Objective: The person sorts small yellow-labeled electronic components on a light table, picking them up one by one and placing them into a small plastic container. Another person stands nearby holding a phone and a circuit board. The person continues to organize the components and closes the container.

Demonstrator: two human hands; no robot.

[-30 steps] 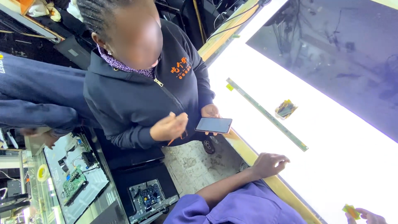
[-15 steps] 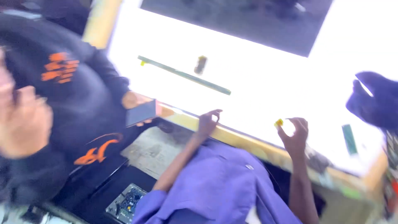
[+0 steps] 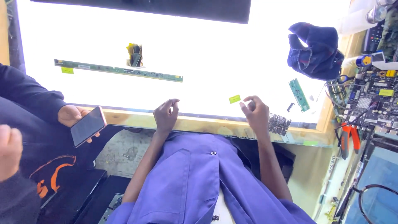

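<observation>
Hands at the near wooden edge of the lit panel tabletop (image 3: 207, 37): left hand (image 3: 166, 116) loosely curled, grasping nothing; right hand (image 3: 256, 115) with fingers pinched together, contents not discernible. Just beside the right hand's fingertips, up and left, a small yellow-green tab (image 3: 234, 98), nearer right than left. Farther off, a long green circuit strip (image 3: 118, 70), long axis left-right. No containers. Co-worker's phone (image 3: 87, 126) at left.
</observation>
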